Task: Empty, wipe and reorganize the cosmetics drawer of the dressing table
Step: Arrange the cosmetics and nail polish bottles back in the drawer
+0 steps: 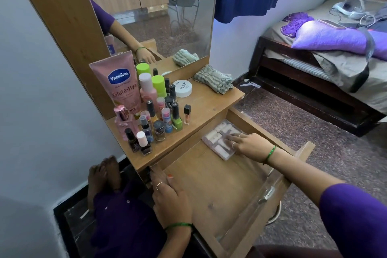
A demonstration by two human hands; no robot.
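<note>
Nearest the camera, the left hand (170,199) is seen curled over the left side wall of the open drawer (219,192), steadying it. Further in, the right hand (247,144) is laid with fingers nearly straight on a clear plastic case of small rolls (218,139), the only item left inside, at the drawer's back right; whether the case is gripped cannot be told. Bottles, a lotion tube (120,86) and a jar (183,88) are stood on the tabletop, with a folded cloth (213,78) beside them. Emptying is judged nearly done. Next, the case needs lifting out and the cloth fetching for wiping.
</note>
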